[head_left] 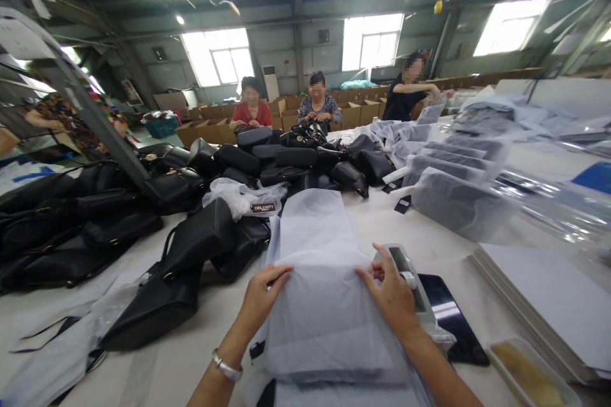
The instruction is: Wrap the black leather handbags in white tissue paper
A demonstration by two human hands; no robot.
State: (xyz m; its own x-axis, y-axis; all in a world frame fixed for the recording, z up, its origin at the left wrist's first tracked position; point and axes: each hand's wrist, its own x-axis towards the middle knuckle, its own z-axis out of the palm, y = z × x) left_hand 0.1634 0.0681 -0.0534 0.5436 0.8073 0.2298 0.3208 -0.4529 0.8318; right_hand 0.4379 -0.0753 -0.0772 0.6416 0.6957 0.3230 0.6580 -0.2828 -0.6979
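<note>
The table [370, 224] is wide and white, and lots of things lie on it; a thin white sheet [329, 318] is at the near middle, on top of a pile; the left hand [260, 292] pinches its left edge between thumb and finger; the right hand [394, 296] has its thumb on the right edge and one finger pointing up, but I cannot tell if it grips the sheet; a silver bracelet [226, 365] is on the left wrist.

Shiny black bags [114, 222] cover the left side, and a big heap of more bags [286, 158] sits at the far middle; a tag [263, 207] that says DELUXITY lies on crumpled wrap just past the sheet; on the right are a gray tray [405, 257], a flat black screen [451, 318] and a stack of boards [548, 305]; farther off on the right are see-through white pouches [458, 197].

The room is big, with a high green-gray roof; bright windows [217, 57] are in the far wall, and brown boxes [205, 132] stand below them; three people sit or stand past the table, one in a red top [251, 116]; a slanting metal post [100, 117] is on the left.
</note>
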